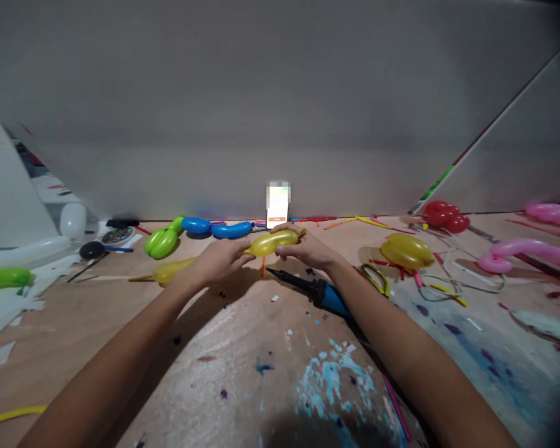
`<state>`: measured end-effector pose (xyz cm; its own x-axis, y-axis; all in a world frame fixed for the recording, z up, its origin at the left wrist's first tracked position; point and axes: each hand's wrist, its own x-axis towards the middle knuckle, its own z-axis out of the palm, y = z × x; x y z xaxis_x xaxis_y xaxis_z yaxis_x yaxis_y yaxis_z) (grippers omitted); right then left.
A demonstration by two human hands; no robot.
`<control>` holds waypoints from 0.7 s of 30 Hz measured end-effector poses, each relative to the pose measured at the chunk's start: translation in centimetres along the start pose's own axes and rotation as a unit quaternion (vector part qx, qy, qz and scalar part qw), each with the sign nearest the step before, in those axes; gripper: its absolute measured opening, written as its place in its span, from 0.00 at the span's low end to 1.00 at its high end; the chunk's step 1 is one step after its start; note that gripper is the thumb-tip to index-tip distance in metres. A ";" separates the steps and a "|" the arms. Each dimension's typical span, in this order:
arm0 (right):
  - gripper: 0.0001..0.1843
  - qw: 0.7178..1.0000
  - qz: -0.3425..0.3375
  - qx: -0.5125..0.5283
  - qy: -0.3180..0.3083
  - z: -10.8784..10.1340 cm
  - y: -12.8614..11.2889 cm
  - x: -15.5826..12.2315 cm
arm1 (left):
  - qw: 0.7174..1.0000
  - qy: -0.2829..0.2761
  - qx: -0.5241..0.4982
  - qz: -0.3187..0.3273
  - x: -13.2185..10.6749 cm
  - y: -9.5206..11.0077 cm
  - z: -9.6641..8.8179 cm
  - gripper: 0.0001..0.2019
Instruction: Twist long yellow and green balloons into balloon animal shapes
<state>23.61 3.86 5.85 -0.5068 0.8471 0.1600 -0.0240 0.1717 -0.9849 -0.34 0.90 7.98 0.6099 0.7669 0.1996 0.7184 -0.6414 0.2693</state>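
Observation:
A long yellow modelling balloon stretches between my two hands above the table. My left hand is closed round its middle, where it looks narrow, and a longer inflated part runs out to the left behind that hand, ending in a thin limp tail. At the other end, my right hand pinches the balloon, thumb below and fingers above, near its tip. Under my right forearm lies a blue and black balloon pump, its pointed nozzle facing left. The fingers of my left hand are partly hidden.
A phone with a lit screen leans on the grey wall. Blue, lime green, red and pink balloons lie around. Yellow-handled scissors and a twisted yellow balloon are at right.

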 end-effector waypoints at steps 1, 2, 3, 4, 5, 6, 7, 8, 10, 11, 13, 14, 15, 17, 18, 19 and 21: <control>0.23 1.000 0.002 -0.006 0.008 0.1 0.0 0.0 | 1.000 -0.004 -0.010 0.004 0.0 -0.2 0.0 0.15; 0.24 1.000 0.005 -0.013 0.014 0.1 0.0 0.0 | 1.000 -0.006 -0.018 0.004 -0.1 -0.3 0.0 0.15; 0.23 1.000 0.005 -0.024 0.017 0.2 -0.1 -0.1 | 1.000 -0.006 -0.023 0.000 -0.1 -0.4 0.0 0.15; 0.23 0.999 0.005 -0.037 0.017 0.3 -0.2 -0.1 | 1.000 -0.004 -0.027 -0.008 -0.1 -0.4 0.1 0.16; 0.21 0.999 0.003 -0.048 0.016 0.3 -0.2 -0.1 | 0.999 -0.001 -0.028 -0.018 -0.1 -0.4 0.2 0.17; 0.20 0.998 0.000 -0.057 0.015 0.4 -0.3 -0.2 | 0.999 0.004 -0.027 -0.029 -0.1 -0.4 0.4 0.18; 0.20 0.998 -0.004 -0.060 0.014 0.5 -0.2 -0.2 | 0.999 0.011 -0.025 -0.038 -0.1 -0.3 0.5 0.19; 0.21 0.998 -0.007 -0.057 0.012 0.5 -0.1 -0.2 | 0.999 0.018 -0.022 -0.046 -0.1 -0.3 0.6 0.19; 0.28 0.999 -0.010 -0.039 0.004 0.6 0.3 0.0 | 0.997 0.041 -0.007 -0.062 0.0 -0.3 0.8 0.19; 0.31 1.000 -0.007 -0.031 -0.002 0.7 0.5 0.1 | 0.996 0.055 0.002 -0.072 0.0 -0.3 0.8 0.19; 0.29 1.000 0.012 -0.021 -0.012 0.8 1.1 0.3 | 0.993 0.076 0.023 -0.087 0.1 -0.4 0.9 0.19; 0.26 0.999 0.025 -0.024 -0.009 0.9 1.3 0.4 | 0.992 0.080 0.031 -0.091 0.0 -0.5 0.9 0.19; 0.25 0.999 0.034 -0.033 -0.004 1.0 1.4 0.5 | 0.992 0.079 0.036 -0.094 0.0 -0.6 0.9 0.20; 0.23 0.998 0.031 -0.061 0.018 1.3 1.4 0.5 | 0.993 0.067 0.039 -0.095 0.0 -0.7 0.9 0.22; 0.20 0.997 0.019 -0.075 0.031 1.5 1.3 0.4 | 0.993 0.058 0.036 -0.094 0.0 -0.8 0.9 0.23; 0.17 0.996 0.005 -0.084 0.042 1.6 1.1 0.3 | 0.994 0.049 0.030 -0.095 -0.1 -0.8 0.9 0.25; 0.21 0.995 -0.022 -0.080 0.052 1.9 0.7 -0.1 | 0.995 0.034 0.020 -0.092 -0.1 -0.9 0.9 0.25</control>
<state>21.96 2.96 4.98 -0.4153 0.8832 0.2180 0.0977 0.2815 -0.9546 -0.76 1.43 6.89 0.4441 0.8701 0.2139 0.8295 -0.4895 0.2688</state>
